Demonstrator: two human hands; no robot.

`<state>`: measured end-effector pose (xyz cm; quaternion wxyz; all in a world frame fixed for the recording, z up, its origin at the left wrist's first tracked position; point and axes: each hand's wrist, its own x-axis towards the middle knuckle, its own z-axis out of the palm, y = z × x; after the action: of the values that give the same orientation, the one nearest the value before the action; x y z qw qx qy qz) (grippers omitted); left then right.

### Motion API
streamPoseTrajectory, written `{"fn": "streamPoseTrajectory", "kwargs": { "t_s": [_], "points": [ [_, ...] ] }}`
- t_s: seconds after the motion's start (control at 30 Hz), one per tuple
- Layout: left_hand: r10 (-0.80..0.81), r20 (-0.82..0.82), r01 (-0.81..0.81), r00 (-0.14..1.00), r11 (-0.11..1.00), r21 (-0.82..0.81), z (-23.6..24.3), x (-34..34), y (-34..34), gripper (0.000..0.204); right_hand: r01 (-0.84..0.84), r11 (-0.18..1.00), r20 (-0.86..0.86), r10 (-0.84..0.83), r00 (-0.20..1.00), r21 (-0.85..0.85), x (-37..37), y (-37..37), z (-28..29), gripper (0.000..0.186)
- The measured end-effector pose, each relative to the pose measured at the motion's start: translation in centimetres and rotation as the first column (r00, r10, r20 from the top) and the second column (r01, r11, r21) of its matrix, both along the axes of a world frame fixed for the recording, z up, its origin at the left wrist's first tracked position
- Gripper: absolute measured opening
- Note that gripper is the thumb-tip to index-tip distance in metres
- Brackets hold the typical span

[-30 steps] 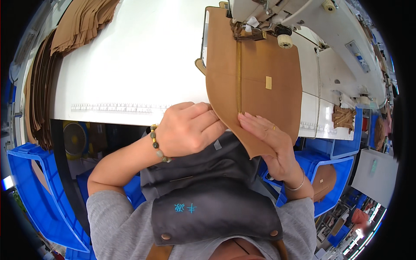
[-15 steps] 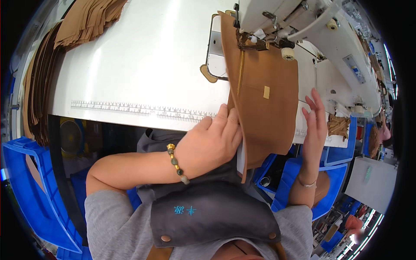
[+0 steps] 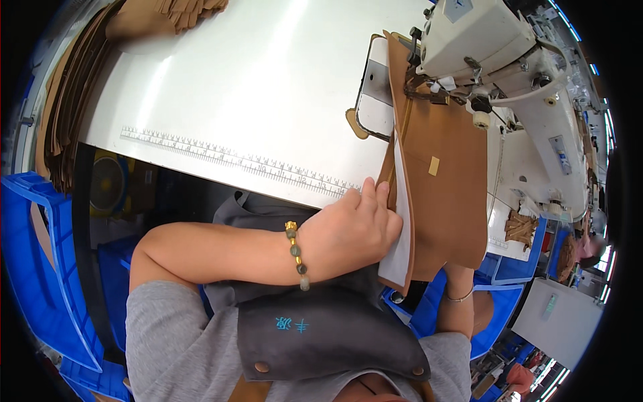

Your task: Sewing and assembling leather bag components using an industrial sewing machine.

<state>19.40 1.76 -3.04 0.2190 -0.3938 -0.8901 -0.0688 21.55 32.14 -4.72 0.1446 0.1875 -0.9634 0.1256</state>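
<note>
A brown fabric or leather panel [image 3: 449, 214] lies under the needle area [image 3: 425, 97] of a white sewing machine [image 3: 489, 40]. A small yellow patch [image 3: 434, 166] marks its face, and a golden strip [image 3: 406, 120] runs along its left side. My left hand [image 3: 358, 224] is closed on that left edge, fingers bent together, near the table's front. There the edge stands up and shows a pale grey lining [image 3: 400, 248]. My right hand [image 3: 459, 273] is at the panel's lower right; its fingers are hidden behind the panel.
A white table [image 3: 234, 100] carries a printed ruler [image 3: 248, 162] along its front. Brown piles [image 3: 74, 114] hang at the left edge. Blue bins [image 3: 50, 261] stand at left and right. Small brown strips [image 3: 520, 228] lie beyond my right arm.
My right hand has gone from beside the panel to behind its lower right. My left hand still holds the left edge, which now shows more lining. The view has shifted.
</note>
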Motion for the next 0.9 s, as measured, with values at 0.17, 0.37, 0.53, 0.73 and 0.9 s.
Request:
{"fn": "streamPoseTrajectory", "kwargs": {
  "t_s": [0.17,0.37,0.53,0.73,0.9],
  "points": [
    [-0.017,0.057,0.015,0.998,0.999,0.044,0.2,0.1,-0.1,0.012,-0.093,0.981,-0.053,0.103,0.993,0.168,-0.4,0.4,0.8,0.058],
    [-0.009,0.076,0.005,0.997,0.999,0.053,0.4,0.2,-0.1,0.013,-0.038,0.998,0.048,0.041,0.998,-0.053,-3.0,0.4,1.5,0.056],
    [-0.039,0.084,0.032,0.996,0.997,0.076,0.5,0.0,-0.3,0.016,0.076,0.917,0.265,0.033,0.964,-0.392,-6.3,1.3,1.7,0.054],
    [-0.108,0.089,0.096,0.990,0.987,0.132,0.6,-0.3,-0.5,0.013,0.275,0.697,0.493,0.130,0.860,-0.662,-8.3,1.3,1.0,0.051],
    [-0.104,0.128,0.084,0.986,0.986,0.147,0.8,-0.3,-0.7,0.013,-0.138,0.969,0.189,0.178,0.966,-0.206,-3.0,0.2,-0.3,0.049]
  ]
}}
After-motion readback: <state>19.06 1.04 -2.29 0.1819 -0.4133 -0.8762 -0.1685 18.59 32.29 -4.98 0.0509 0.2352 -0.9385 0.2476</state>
